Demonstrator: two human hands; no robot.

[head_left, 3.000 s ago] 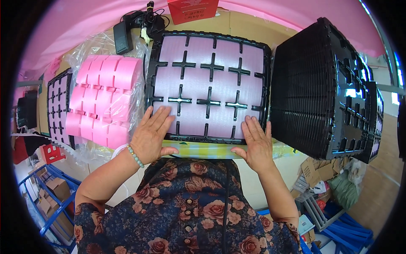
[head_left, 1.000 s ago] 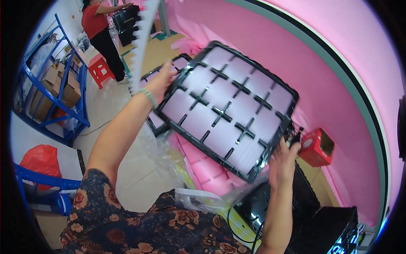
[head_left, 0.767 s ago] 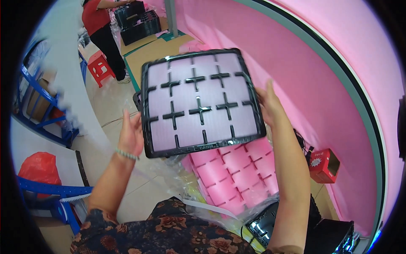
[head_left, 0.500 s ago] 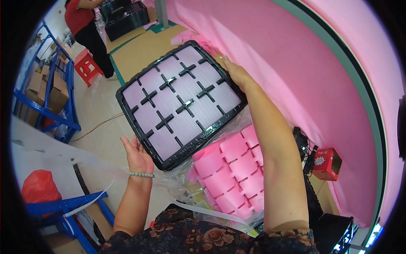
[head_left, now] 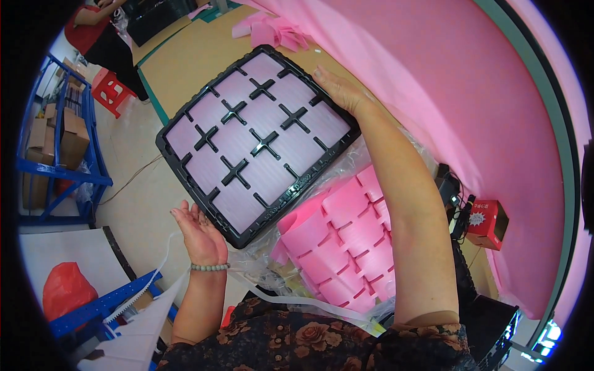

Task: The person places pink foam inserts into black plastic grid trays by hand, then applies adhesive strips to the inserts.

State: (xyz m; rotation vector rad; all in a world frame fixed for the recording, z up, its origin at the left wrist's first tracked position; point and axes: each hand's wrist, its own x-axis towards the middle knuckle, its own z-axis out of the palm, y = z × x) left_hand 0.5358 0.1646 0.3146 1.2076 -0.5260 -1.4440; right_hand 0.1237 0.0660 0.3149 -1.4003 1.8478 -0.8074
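The black tray with lilac sheets under its cross-shaped bars is between the two hands, turned obliquely, and it seems to be held in the air. Its somewhat longer axis goes from near left to far right, so each hand is at one shorter end. The left hand is at the near left end, beside the near corner, palm turned upward and fingers stretched out; I cannot tell how firmly it touches. The right hand reaches farther, to the far right end; some of its fingers are hidden, so I cannot tell if it grasps the rim. The near corner of the tray is closer to the left hand.

To the near right, pink slotted sheets lie in clear film. Beyond the tray is a cardboard surface with pink scraps. Farther right stands a red box.
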